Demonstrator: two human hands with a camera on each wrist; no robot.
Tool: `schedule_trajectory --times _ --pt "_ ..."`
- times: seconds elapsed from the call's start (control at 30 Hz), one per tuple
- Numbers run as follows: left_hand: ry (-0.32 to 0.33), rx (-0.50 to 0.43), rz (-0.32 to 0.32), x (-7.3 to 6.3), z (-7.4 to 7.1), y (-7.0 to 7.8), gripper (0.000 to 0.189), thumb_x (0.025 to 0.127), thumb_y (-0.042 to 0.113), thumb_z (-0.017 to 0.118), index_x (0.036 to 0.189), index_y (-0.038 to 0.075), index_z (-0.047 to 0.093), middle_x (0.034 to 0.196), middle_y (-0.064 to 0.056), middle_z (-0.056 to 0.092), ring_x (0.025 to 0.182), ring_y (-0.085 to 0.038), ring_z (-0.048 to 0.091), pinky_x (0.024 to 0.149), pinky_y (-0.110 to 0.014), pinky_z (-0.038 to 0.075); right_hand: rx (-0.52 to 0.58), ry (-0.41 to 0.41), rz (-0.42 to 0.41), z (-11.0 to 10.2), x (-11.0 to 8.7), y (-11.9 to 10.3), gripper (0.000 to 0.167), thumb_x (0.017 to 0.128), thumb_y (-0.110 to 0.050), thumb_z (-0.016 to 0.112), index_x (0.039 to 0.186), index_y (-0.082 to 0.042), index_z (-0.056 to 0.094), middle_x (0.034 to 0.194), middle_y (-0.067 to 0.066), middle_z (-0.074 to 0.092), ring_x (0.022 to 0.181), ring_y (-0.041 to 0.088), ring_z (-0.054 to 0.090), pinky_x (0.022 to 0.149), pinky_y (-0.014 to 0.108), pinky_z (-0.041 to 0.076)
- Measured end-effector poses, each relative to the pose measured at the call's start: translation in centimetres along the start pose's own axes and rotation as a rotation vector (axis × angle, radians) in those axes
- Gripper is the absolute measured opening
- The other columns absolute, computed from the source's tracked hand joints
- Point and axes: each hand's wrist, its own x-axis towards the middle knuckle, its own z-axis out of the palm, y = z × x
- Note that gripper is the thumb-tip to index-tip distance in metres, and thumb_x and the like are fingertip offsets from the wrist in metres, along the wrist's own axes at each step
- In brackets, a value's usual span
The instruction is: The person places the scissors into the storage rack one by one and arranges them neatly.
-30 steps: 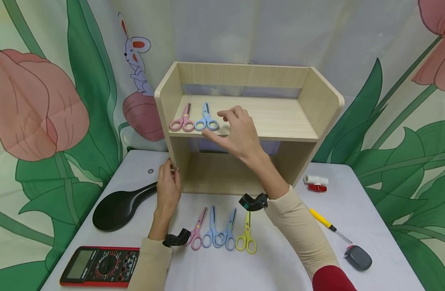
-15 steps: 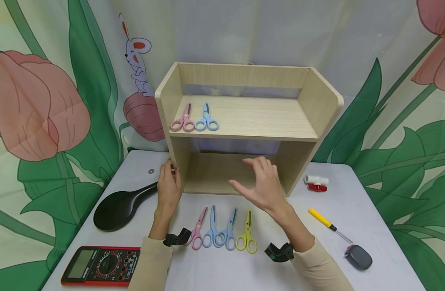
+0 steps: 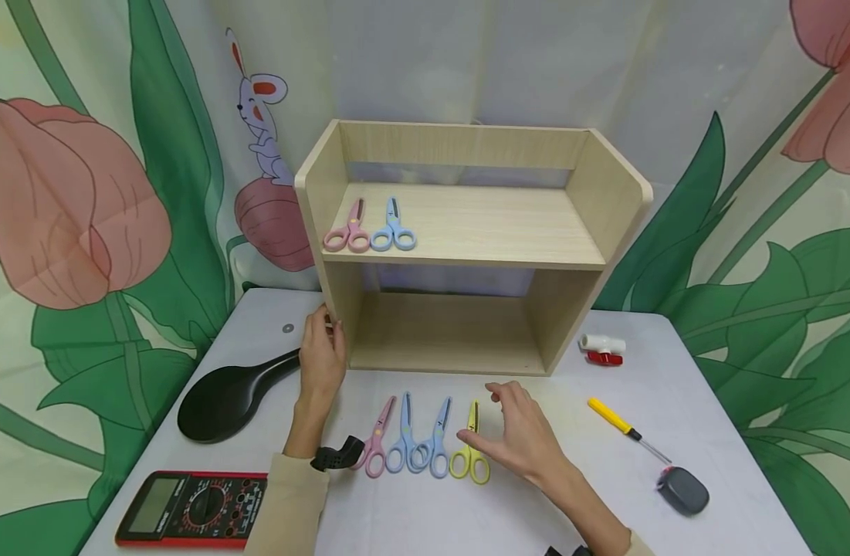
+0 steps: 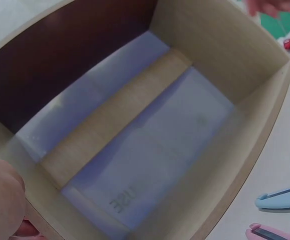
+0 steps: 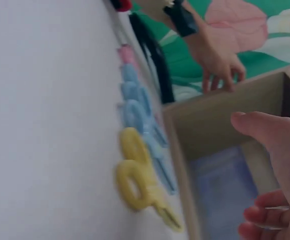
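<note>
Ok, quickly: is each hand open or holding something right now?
Left hand: touching the wooden shelf at its left side; whether it grips cannot be told.
Right hand: open, holding nothing, by the yellow scissors.

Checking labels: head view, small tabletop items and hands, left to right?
Spoon, left hand, pink scissors, first blue scissors, second blue scissors, yellow scissors, right hand, screwdriver, grey object. Skipped for overlap: multimeter, valve.

Dressed Alike on Both Sides

The left sleeve is light tan. A chunky, curvy black wrist gadget sits just past its end. The right sleeve is tan too, but only its tip shows. Bits of another black gadget peek in beside it. The left hand and right hand are bare.
</note>
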Motion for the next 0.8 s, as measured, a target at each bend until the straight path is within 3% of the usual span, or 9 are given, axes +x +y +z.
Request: schedule_trajectory --times 0.2,0.4,0.63,0.8 --pt "-0.003 0.001 -0.008 0.0 0.1 0.0 0.030 0.101 0.007 0.055 0.130 -0.002 0.051 0.112 -0.025 0.058 0.091 -0.038 0.066 0.074 -0.049 0.060 -0.007 -0.122 0.115 2.6 -2.0 0.8 0.087 0.063 -0.067 0.082 0.118 -0.002 0.063 0.097 0.002 0.059 0.083 0.012 0.051 0.072 0.031 0.049" --pt "-0.018 -0.009 -0.024 0.0 0.0 0.0 0.032 0.101 0.006 0.055 0.132 -0.002 0.050 0.114 -0.025 0.057 0.092 -0.038 0.066 0.075 -0.049 0.060 -0.089 -0.175 0.129 4.4 -2.9 0.8 0.093 0.055 -0.078 0.080 0.108 -0.004 0.064 0.091 0.001 0.057 0.077 0.012 0.048 0.068 0.034 0.050" --pt "-0.032 -0.012 -0.045 -0.1 0.0 0.2 0.033 0.102 0.008 0.054 0.133 -0.001 0.049 0.115 -0.025 0.057 0.094 -0.037 0.066 0.076 -0.049 0.060 -0.145 -0.146 0.072 4.2 -3.0 0.7 0.068 0.067 -0.055 0.084 0.103 0.000 0.067 0.088 0.004 0.056 0.069 0.012 0.046 0.060 0.033 0.048" --pt "-0.026 -0.010 -0.043 -0.1 0.0 0.1 0.032 0.102 0.009 0.054 0.132 -0.001 0.050 0.114 -0.025 0.057 0.093 -0.037 0.066 0.075 -0.049 0.060 -0.049 -0.155 0.137 3.5 -2.3 0.7 0.057 0.068 -0.042 0.083 0.104 -0.001 0.067 0.090 0.001 0.052 0.063 0.010 0.045 0.054 0.023 0.041"
